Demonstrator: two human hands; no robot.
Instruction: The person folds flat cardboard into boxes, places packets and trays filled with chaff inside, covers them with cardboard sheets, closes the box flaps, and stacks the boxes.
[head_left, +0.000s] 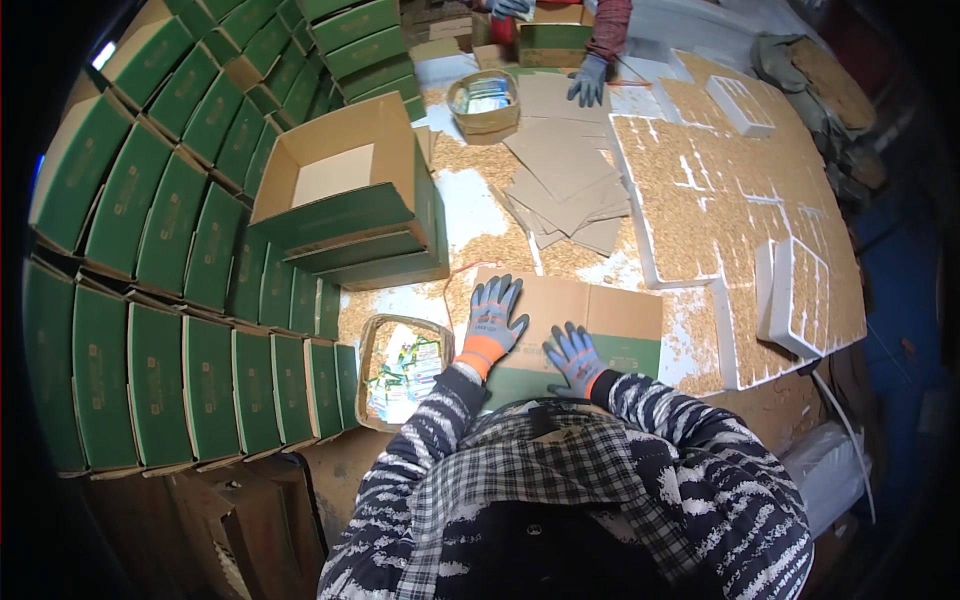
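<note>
Directly before me on the table lies a flat cardboard box (551, 315), brown above with a green printed band along its near part. My left hand (491, 319), in a grey and orange work glove, rests palm down on its left part with fingers spread. My right hand (576, 360), gloved alike, lies on the green band near the middle, its fingers apart. Neither hand grips anything. Left of my left hand stands a basket (367, 405) filled with small printed packets (409, 371).
Stacked green cartons (157, 217) wall the left side, with an open-topped carton (337, 217) beside them. Flat cardboard sheets (566, 180) lie ahead. White foam trays (727, 172) of brown grains fill the right. Across the table are another basket (484, 124) and a co-worker's gloved hand (589, 79).
</note>
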